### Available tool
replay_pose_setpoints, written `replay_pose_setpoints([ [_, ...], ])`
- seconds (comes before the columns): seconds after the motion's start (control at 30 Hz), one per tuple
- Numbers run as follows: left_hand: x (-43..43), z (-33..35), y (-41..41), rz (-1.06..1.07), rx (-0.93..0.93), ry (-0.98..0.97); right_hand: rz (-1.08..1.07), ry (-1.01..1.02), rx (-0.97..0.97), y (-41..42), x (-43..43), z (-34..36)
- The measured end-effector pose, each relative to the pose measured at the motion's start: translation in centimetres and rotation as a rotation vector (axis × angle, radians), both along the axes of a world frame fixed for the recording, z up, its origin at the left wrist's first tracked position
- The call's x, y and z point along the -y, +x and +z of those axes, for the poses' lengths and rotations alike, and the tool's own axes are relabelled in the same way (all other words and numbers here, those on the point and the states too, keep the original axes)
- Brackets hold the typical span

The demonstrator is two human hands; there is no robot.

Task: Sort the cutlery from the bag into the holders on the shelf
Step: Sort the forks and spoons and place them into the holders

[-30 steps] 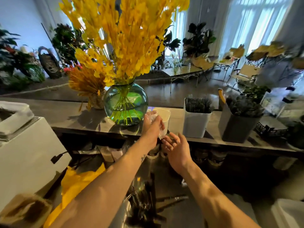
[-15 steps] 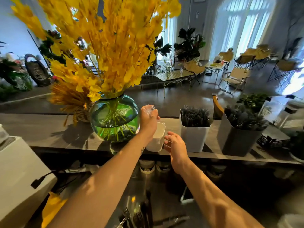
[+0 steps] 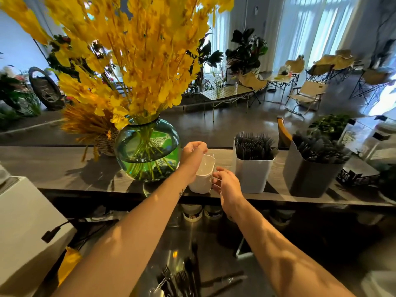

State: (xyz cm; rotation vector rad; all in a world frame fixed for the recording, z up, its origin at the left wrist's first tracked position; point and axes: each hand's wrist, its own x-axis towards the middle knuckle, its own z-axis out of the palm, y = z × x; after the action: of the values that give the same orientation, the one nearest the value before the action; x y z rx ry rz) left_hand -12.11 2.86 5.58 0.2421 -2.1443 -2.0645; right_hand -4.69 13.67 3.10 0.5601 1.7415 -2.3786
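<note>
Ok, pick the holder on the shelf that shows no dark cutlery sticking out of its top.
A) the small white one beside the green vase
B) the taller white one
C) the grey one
A: the small white holder next to the green vase shows only a pale inside at its rim, while the taller white holder and the grey holder both bristle with dark cutlery.

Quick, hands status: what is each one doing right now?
Left hand: fingers pinched together over the small white holder rim; what they hold cannot be told.
Right hand: fingers curled against that holder's side; grip cannot be told.
</note>
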Motion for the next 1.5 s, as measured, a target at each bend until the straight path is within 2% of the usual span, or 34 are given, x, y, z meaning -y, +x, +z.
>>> replay_pose_setpoints([
  [0.2,0.3,0.4,0.5,-0.049,0.021,-0.170,0.002,0.008,-0.003,0.9,0.1,0.1],
  [0.37,0.3,-0.3,0.5,-0.173,-0.091,-0.652,0.020,0.002,-0.012,1.5,0.1,0.0],
  [0.47,0.9,-1.2,0.7,-0.220,-0.148,-0.788,0.026,0.004,0.010,1.2,0.3,-0.3],
  [0.57,1.3,-1.7,1.2,-0.257,-0.141,-0.877,0.005,-0.037,0.008,1.2,0.4,-0.5],
  [0.77,1.4,-2.4,1.6,-0.257,-0.134,-1.181,-0.033,-0.118,0.015,1.2,0.3,0.0],
  [1.0,1.8,-2.5,1.6,-0.276,-0.083,-1.307,-0.057,-0.113,0.048,0.8,0.7,-0.5],
  [1.1,2.0,-2.3,1.8,-0.285,-0.096,-1.232,-0.054,-0.109,0.030,1.0,0.6,-0.6],
  [1.33,3.2,-2.6,4.3,-0.213,-0.245,-1.152,-0.051,-0.180,-0.065,2.6,0.1,-1.3],
  [1.5,3.6,-4.8,10.1,-0.274,-0.446,-1.356,-0.074,-0.224,-0.045,5.5,0.1,-2.2],
])
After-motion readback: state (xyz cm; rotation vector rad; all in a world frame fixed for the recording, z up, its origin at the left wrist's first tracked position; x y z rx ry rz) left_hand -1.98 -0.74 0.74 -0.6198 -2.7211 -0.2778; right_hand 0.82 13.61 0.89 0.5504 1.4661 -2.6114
